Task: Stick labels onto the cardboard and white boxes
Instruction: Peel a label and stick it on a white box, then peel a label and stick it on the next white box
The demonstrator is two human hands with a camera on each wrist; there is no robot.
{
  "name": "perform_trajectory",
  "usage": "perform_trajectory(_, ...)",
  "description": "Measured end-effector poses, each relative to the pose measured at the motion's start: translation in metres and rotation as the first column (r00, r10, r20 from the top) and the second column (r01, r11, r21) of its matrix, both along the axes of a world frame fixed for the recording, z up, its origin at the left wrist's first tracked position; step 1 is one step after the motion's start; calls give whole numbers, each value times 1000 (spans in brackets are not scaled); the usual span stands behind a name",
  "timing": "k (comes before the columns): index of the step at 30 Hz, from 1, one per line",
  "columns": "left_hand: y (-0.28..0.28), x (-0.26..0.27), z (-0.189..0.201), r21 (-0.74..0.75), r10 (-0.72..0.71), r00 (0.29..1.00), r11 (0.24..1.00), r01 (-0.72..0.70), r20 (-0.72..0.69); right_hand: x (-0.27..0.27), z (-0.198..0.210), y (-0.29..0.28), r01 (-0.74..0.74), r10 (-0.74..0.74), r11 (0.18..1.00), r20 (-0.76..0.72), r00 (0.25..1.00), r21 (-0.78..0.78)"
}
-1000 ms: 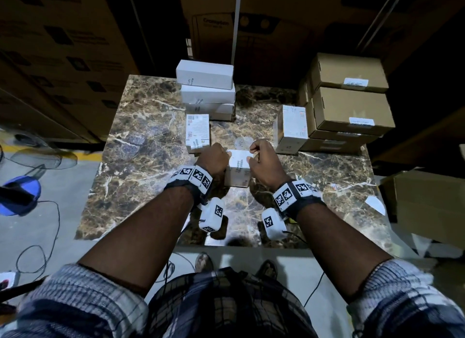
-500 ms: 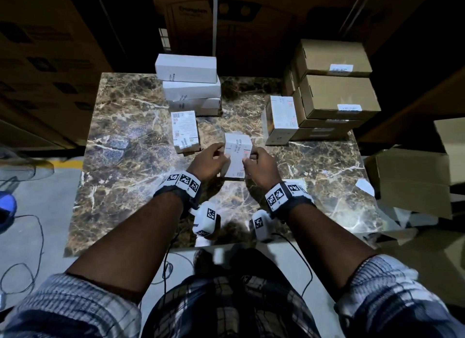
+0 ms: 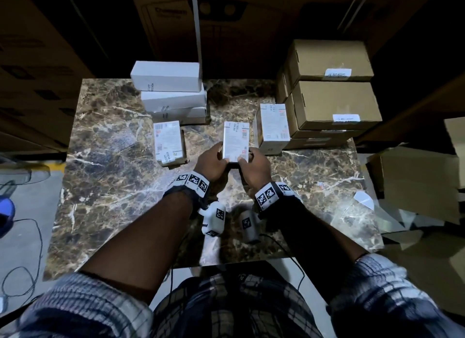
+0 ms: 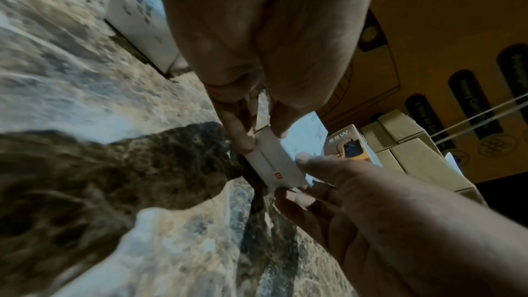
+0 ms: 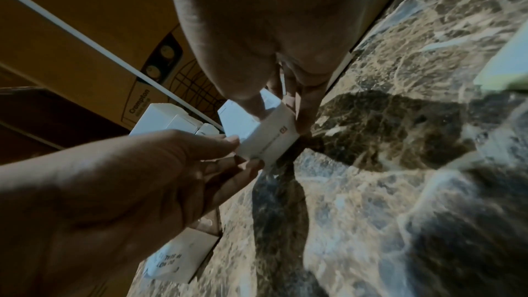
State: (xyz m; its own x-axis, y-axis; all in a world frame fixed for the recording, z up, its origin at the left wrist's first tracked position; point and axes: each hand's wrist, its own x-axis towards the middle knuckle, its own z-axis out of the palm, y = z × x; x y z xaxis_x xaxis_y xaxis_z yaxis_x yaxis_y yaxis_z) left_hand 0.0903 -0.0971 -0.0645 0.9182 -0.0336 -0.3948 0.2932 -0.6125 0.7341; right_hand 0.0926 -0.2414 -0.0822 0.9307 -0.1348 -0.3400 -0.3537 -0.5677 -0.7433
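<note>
A small white box (image 3: 235, 140) with printed text and codes sits between both hands over the middle of the marble table (image 3: 108, 176). My left hand (image 3: 212, 159) grips its near left corner and my right hand (image 3: 251, 161) grips its near right corner. In the left wrist view the left fingers (image 4: 237, 130) pinch the white box (image 4: 274, 162); the right hand (image 4: 323, 180) holds the other end. From the right wrist, the white box (image 5: 268, 137) shows thumbs on top and fingers beneath. Its near end is lifted off the marble.
Another small white box (image 3: 168, 142) bearing a label lies to the left, a third (image 3: 273, 126) to the right. Three long white boxes (image 3: 171, 91) are stacked at the back. Labelled cardboard boxes (image 3: 332, 103) stand at the back right. Loose cardboard (image 3: 417, 181) lies off the right edge.
Both hands have carried the white box away from me toward the table's middle and turned it so its printed face lies upward. The head view has shifted.
</note>
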Motion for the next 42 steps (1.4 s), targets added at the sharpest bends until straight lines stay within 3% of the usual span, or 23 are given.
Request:
perform_trajectory(6,-18,25,-16,17,19,1000,1000,-19,-9,14,-16,-11,144,-145,989,-9,989,-23)
perform_trajectory(14,-25,30,-21,12,101,995,995,-101,-20,16,-22,-18,165,-165,986,-9,986,-35)
perform_trajectory(20,-31,28,-17,22,58,998,998,-57,-28,15,-26,-21,276,-275,961,30,961,-20)
perform_trajectory(24,-30,22,-15,6,34,999,999,-34,-32,12,-26,-22,276,-274,961,74,959,-19)
perform_trajectory(31,5,6,-10,-16,84,995,996,-85,-46,-10,-23,-4,162,-155,986,124,980,-43)
perform_trajectory(34,34,-5,-8,-16,169,983,986,-169,67,-18,-15,18,74,-72,997,132,989,-12)
perform_trajectory(37,70,-18,-7,-67,320,922,947,-313,216,-24,-6,49,-25,15,998,154,988,58)
perform_trajectory(39,95,-29,-7,-10,369,880,923,-384,298,-23,-3,69,-121,107,989,164,981,81)
perform_trajectory(42,128,-45,-8,124,358,872,900,-418,333,-18,-1,96,-272,260,958,131,957,90)
